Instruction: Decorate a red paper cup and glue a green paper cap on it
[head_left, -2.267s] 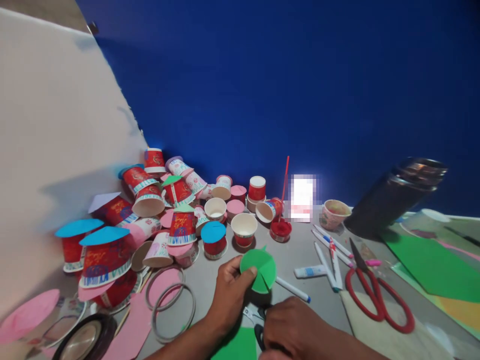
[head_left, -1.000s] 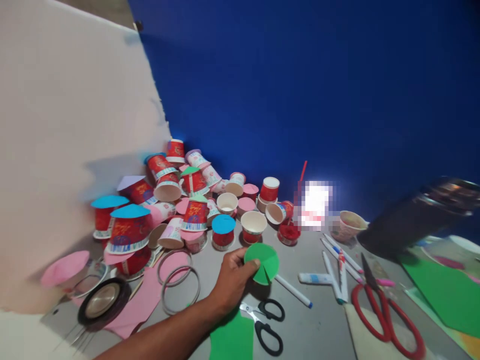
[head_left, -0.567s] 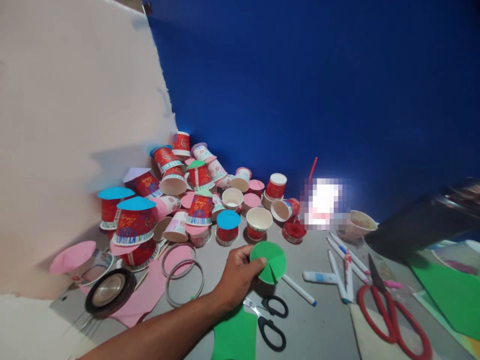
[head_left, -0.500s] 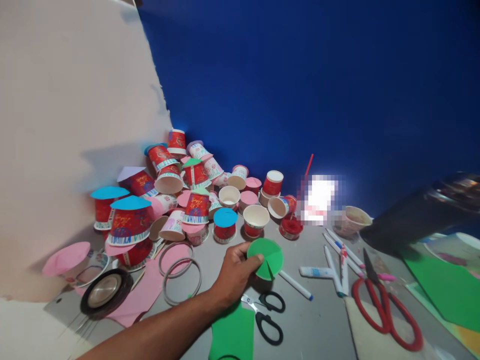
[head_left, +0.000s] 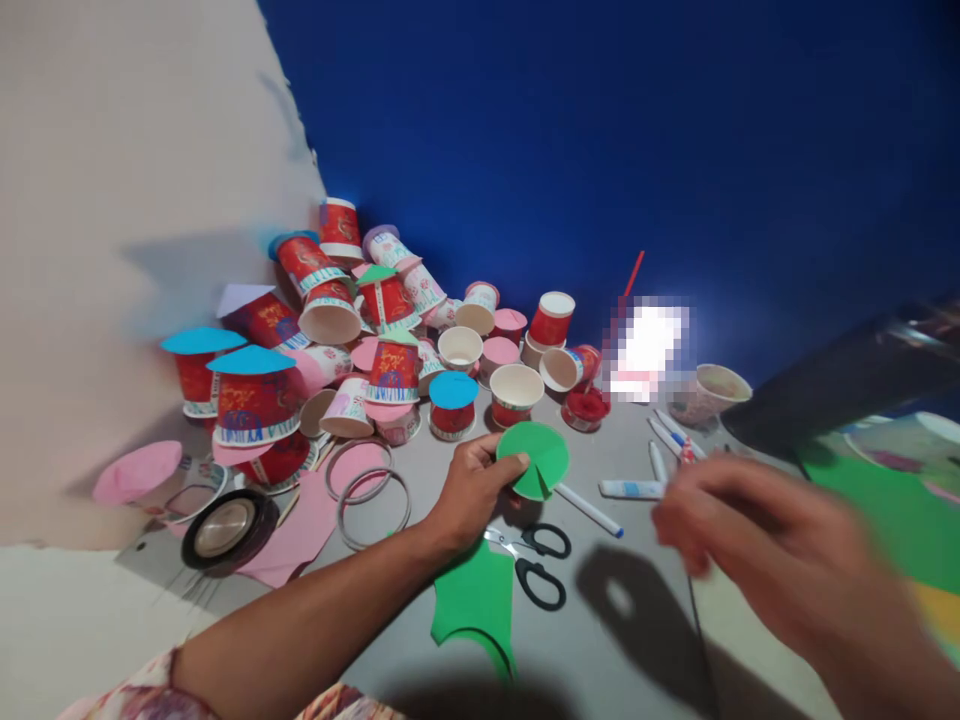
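My left hand (head_left: 480, 485) pinches a green paper disc (head_left: 534, 445) between thumb and fingers. A narrow slit runs from the disc's lower edge toward its middle. On the right, my right hand (head_left: 757, 540) hangs over the table, smeared by motion with its fingers bent; whether it holds anything cannot be made out. Black-handled scissors (head_left: 541, 565) lie below the disc, their blades partly over a cut green sheet (head_left: 474, 600). A white marker with a blue tip (head_left: 592, 510) rests just right of the disc.
Paper cups (head_left: 255, 395), several topped with coloured paper discs, are heaped at the back left. Tape rings (head_left: 373, 508), a black tape roll (head_left: 229, 530) and pink paper (head_left: 296, 535) lie at left. Markers (head_left: 630, 489), a patterned cup (head_left: 720, 392) and a dark bottle (head_left: 817, 390) are at right.
My right hand has come into view from the right, covering the red-handled scissors and some markers. My left hand still holds the green disc. The camera view has tilted slightly downward.
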